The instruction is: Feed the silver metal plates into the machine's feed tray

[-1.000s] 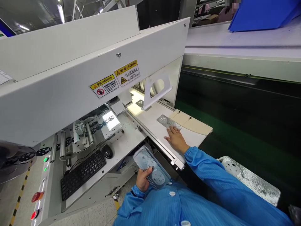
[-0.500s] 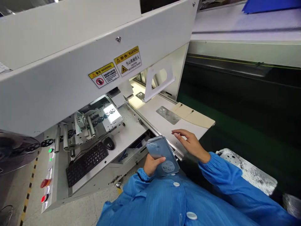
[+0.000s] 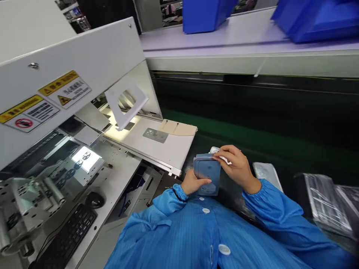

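My left hand [image 3: 194, 182] is closed around the lower left side of a stack of phone back panels [image 3: 208, 172], held upright before my chest. The panels look bluish and filmed, with a camera-hole cluster near the bottom. At the stack's top right corner, the thumb and fingers of my right hand [image 3: 237, 168] are pinched on the edge. A whitish bit shows by those fingertips; I cannot tell what it is. On the machine's white feed belt [image 3: 140, 144] lies a grey phone back panel [image 3: 155, 135], flat and apart from both hands.
A white machine cover [image 3: 92, 56] with warning labels rises at left, above a keyboard [image 3: 66, 239] and mouse [image 3: 94, 200]. A dark green conveyor [image 3: 269, 130] runs behind my hands, carrying a pale panel [image 3: 267, 175] and clear-wrapped trays [image 3: 325, 201]. Blue bins [image 3: 207, 16] stand on the shelf.
My view has turned right. My right hand, open and apart from the stack before, is now at its top corner with the fingers closed. The left hand keeps its hold.
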{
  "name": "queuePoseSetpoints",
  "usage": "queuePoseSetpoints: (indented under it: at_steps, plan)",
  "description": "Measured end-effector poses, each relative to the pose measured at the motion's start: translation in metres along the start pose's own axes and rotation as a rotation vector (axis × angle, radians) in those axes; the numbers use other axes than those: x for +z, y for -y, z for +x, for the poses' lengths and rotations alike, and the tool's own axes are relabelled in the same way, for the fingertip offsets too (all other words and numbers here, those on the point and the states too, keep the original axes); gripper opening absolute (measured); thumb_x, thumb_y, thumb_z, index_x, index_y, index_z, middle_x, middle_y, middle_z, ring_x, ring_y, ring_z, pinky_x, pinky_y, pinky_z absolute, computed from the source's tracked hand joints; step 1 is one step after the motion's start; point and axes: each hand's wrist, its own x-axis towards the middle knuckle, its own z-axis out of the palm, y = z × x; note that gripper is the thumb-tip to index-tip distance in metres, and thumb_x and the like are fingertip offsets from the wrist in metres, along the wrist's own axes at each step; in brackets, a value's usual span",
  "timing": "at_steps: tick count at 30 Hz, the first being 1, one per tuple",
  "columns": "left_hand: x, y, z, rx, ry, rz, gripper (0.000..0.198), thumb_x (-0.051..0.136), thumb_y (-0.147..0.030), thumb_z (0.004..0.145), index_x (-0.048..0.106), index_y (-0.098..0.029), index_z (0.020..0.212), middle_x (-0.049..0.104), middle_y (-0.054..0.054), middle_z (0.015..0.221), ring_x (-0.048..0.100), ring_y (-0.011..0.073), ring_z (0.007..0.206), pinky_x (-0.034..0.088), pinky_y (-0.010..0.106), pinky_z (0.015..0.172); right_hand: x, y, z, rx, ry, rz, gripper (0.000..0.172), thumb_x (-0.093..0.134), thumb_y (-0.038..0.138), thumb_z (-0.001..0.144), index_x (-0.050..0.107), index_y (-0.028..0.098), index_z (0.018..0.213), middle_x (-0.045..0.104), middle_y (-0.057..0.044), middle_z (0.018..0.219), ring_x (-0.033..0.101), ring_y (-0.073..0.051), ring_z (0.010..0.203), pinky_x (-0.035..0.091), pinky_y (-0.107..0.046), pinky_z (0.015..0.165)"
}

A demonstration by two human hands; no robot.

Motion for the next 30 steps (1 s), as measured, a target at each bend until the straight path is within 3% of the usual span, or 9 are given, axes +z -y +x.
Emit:
queuePoseSetpoints:
  at_steps: [5, 11, 15, 18, 30]
  plan:
    - [0.036, 0.023, 0.026, 0.024, 0.021, 0.092, 0.038, 0.08, -0.029, 0.052, 0.066, -0.014, 0.085, 0.069, 0.004, 0.079, 0.06, 0.0182, 0.074, 0.049, 0.033, 0.075, -0.03, -0.017, -0.027, -0.09, 0.084, -0.334, 0.025, 0.048, 0.033, 0.09, 0.07, 0.022, 0.085, 0.059, -0.008, 0.088, 0.051, -0.021, 0.08, 0.042, -0.034, 0.066]
    - [0.059, 0.049, 0.04, 0.056, 0.038, 0.158, 0.027, 0.074, -0.017, 0.057, 0.067, -0.013, 0.083, 0.068, 0.003, 0.078, 0.059, 0.0173, 0.074, 0.048, 0.031, 0.074, -0.038, -0.035, -0.051, -0.003, 0.124, -0.384, 0.025, 0.047, 0.03, 0.09, 0.069, 0.02, 0.081, 0.054, -0.008, 0.086, 0.048, -0.021, 0.081, 0.04, -0.035, 0.069]
    - [0.062, 0.061, 0.044, 0.07, 0.022, 0.187, 0.028, 0.074, -0.016, 0.058, 0.068, -0.014, 0.086, 0.069, 0.003, 0.081, 0.059, 0.0186, 0.077, 0.047, 0.032, 0.078, -0.036, -0.039, -0.059, 0.028, 0.109, -0.365, 0.022, 0.048, 0.03, 0.089, 0.069, 0.022, 0.087, 0.053, -0.007, 0.086, 0.048, -0.022, 0.082, 0.04, -0.035, 0.068]
    - [0.061, 0.07, 0.047, 0.069, 0.003, 0.198, 0.03, 0.075, -0.016, 0.058, 0.069, -0.016, 0.087, 0.069, 0.003, 0.083, 0.06, 0.02, 0.081, 0.047, 0.033, 0.082, -0.034, -0.043, -0.062, 0.035, 0.115, -0.335, 0.023, 0.048, 0.03, 0.089, 0.068, 0.022, 0.079, 0.051, -0.006, 0.082, 0.048, -0.021, 0.08, 0.039, -0.034, 0.067]
    - [0.043, 0.103, 0.063, 0.034, -0.032, 0.185, 0.023, 0.075, -0.006, 0.053, 0.068, -0.016, 0.073, 0.067, 0.001, 0.072, 0.06, 0.0174, 0.075, 0.047, 0.033, 0.081, -0.007, -0.041, -0.078, -0.09, -0.015, -0.375, 0.021, 0.05, 0.02, 0.087, 0.067, 0.021, 0.075, 0.055, -0.005, 0.075, 0.049, -0.018, 0.074, 0.039, -0.033, 0.067]
